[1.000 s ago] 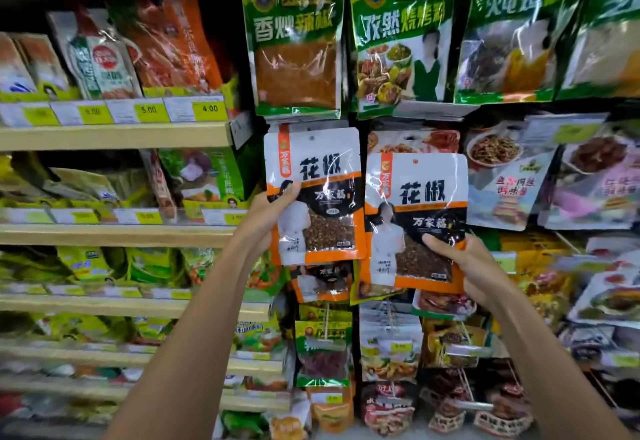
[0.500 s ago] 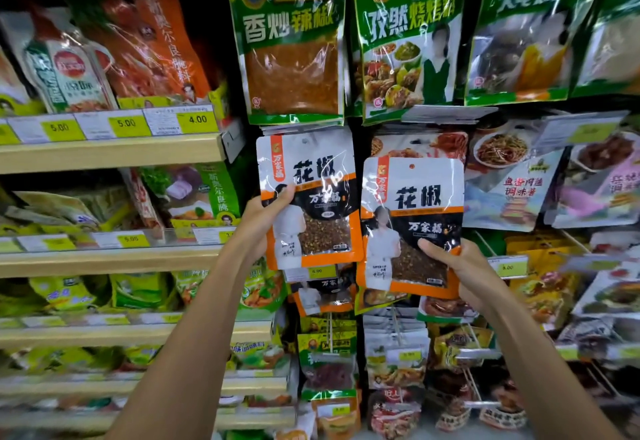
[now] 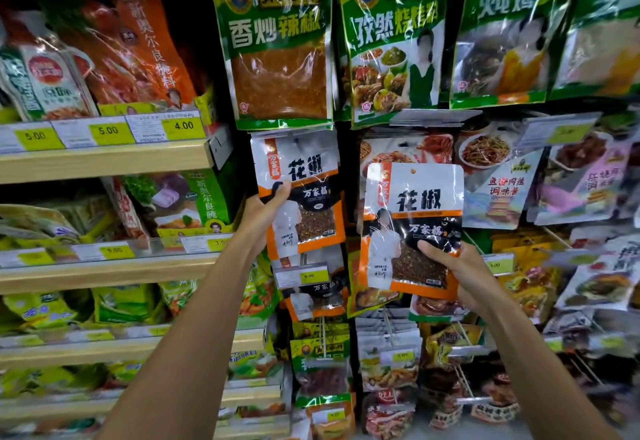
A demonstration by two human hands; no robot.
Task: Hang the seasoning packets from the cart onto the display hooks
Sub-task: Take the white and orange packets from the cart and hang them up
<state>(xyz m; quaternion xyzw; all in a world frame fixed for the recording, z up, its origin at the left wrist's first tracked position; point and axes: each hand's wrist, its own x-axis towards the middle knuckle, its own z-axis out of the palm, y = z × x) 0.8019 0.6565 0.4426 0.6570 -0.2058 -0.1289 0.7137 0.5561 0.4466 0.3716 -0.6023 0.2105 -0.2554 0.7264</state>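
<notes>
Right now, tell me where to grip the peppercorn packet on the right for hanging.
Grip the Sichuan peppercorn packet at its lower right corner, from below, as the right hand does: the pouch is flat and upright, and its hang hole at top centre is left free.

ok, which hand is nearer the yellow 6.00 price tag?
Left. The left hand grips a peppercorn packet just above the 6.00 price tag; the right hand holds the other packet well off to the tag's right.

Wooden shelves [image 3: 104, 162] left of hanging packets [image 3: 398, 59].
</notes>
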